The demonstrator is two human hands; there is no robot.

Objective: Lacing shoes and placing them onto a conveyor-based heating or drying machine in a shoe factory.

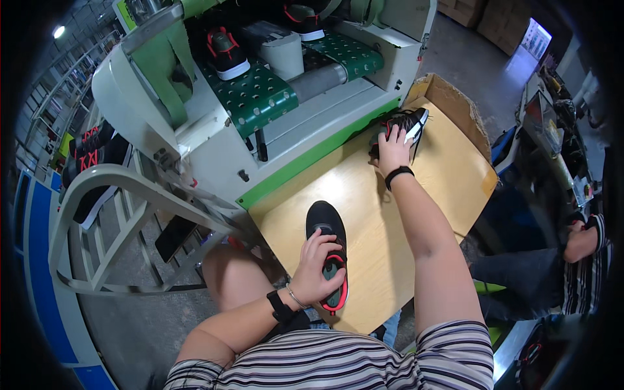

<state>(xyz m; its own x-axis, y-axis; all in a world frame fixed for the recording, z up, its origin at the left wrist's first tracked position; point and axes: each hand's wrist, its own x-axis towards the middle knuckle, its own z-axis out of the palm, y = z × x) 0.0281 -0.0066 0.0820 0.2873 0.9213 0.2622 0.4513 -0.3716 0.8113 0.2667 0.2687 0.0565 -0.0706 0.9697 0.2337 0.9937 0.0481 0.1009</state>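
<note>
On the pale wooden board (364,260) in front of me, a black sneaker (325,218) with a red-edged collar stands with its toe pointing away. My left hand (316,270) is closed over its upper, the fingers on the tongue area and the thumb by the opening. Farther off, toward the board's back right corner, lies a second black sneaker (408,121), tilted so that part of its white sole shows. My right hand (394,151) reaches out and grips this one near its opening; the hand hides part of the shoe.
Beyond the board stands a white machine with green perforated belts (260,97), carrying two black-and-red sneakers and a grey container (281,55). Cardboard (455,107) edges the board's far right. At left are a curved metal frame (107,172) and racked shoes (97,162). Another person sits at right.
</note>
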